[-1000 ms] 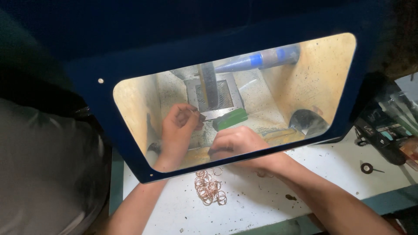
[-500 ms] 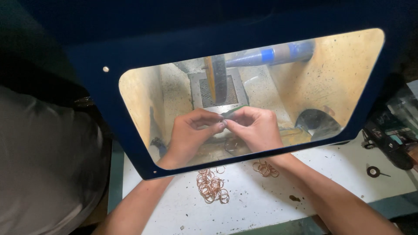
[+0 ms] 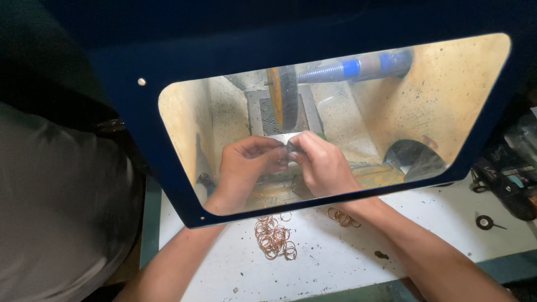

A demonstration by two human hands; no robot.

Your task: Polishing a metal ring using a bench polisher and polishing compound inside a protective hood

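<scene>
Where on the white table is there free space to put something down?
The white table is bare between the small ring cluster and the black disc. It is crowded by the copper ring pile, between the forearms.

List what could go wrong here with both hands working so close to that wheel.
1. The left hand and right hand pinch a small piece just below the wheel; a slip might bring fingertips onto it.
2. The piece is tiny and barely visible, so the wheel could snatch it away.
3. Loose copper rings lie on the white table by the forearms and might get swept off.
</scene>
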